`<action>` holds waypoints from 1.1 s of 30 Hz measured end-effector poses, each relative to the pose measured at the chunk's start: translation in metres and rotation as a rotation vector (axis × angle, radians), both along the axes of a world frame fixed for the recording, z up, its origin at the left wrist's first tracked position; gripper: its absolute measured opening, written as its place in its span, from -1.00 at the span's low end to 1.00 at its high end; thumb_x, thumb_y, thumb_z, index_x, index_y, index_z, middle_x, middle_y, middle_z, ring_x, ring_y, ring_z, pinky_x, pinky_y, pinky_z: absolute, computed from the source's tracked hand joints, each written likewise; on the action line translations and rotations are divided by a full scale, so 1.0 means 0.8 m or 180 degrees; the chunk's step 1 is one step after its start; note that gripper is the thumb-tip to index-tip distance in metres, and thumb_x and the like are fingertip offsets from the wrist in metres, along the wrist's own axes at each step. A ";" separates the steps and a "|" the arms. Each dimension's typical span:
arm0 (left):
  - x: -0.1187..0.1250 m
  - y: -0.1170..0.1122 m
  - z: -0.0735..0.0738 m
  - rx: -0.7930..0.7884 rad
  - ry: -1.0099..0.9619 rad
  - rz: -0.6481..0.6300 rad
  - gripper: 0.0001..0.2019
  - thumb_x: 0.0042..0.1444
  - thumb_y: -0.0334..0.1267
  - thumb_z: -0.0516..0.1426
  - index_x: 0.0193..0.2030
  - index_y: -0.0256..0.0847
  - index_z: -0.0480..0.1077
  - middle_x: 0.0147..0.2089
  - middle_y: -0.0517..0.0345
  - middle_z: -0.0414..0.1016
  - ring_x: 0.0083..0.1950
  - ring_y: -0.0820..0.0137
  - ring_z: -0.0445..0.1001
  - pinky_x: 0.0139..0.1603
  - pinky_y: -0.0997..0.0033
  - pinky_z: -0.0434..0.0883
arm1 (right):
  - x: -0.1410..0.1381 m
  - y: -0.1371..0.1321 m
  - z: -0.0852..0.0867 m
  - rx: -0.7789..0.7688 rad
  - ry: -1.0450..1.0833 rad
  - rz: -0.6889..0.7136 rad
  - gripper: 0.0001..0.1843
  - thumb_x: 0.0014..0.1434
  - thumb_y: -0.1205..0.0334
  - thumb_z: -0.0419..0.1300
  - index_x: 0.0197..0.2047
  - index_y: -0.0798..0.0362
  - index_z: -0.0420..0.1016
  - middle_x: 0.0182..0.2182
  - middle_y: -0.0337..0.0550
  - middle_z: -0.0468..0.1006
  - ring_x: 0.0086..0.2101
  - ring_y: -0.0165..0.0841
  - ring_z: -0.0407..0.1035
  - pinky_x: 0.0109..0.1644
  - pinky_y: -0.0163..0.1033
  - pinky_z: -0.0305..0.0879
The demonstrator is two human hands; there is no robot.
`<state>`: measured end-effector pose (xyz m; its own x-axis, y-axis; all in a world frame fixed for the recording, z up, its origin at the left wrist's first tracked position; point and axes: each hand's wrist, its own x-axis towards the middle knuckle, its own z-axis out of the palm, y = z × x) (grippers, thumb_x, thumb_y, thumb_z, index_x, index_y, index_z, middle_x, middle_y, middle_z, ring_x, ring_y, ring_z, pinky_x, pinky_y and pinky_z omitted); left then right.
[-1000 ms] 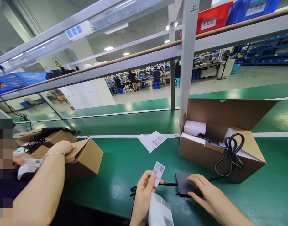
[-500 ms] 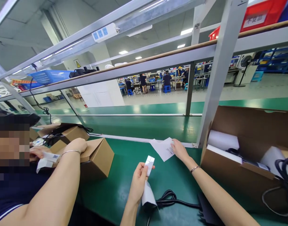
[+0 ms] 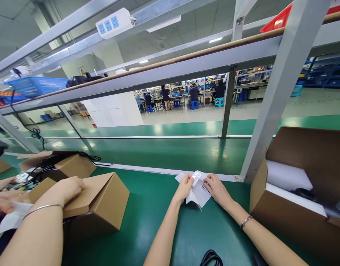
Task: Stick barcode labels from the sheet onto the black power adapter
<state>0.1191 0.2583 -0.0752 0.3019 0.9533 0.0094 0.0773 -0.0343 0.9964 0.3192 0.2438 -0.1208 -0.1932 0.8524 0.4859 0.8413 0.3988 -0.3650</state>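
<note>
My left hand [image 3: 184, 187] is closed on a small white label strip [image 3: 197, 176] with faint printing, its upper end showing past the fingers. The strip lies over a creased white paper sheet [image 3: 199, 195] just above the green bench. My right hand [image 3: 218, 190] pinches the right side of that sheet near some dark printed lines. Both hands are close together, with the sheet between them. Below them a coiled black cable [image 3: 211, 258] lies at the bottom edge, partly cut off.
On the right stands an open brown carton [image 3: 286, 210] with white foam [image 3: 289, 175] inside. At left, a co-worker's arm [image 3: 39, 221] reaches over another carton [image 3: 111, 201]. A metal post [image 3: 280, 85] rises behind the bench, and a shelf rail [image 3: 158, 70] crosses above.
My left hand has moved up and right, bringing the label strip over the paper sheet. My right hand stays on the sheet. The view has shifted, so the black cable is now mostly out of frame.
</note>
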 end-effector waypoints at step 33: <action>0.002 0.001 -0.003 -0.0211 0.0385 0.0147 -0.80 0.38 -0.25 0.00 -0.33 -0.15 0.20 -0.38 0.31 0.18 -0.34 0.43 0.19 -0.22 0.35 0.16 | 0.027 -0.002 0.008 0.0372 -0.1257 0.0098 -0.84 0.38 0.48 0.18 -0.06 0.11 0.53 -0.19 -0.14 0.58 -0.19 -0.27 0.48 -0.17 -0.19 0.43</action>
<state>0.1209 0.2590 -0.0778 0.2528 0.9635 -0.0878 0.1969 0.0377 0.9797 0.3406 0.2425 -0.1142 -0.4089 0.7866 0.4626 0.8946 0.4457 0.0327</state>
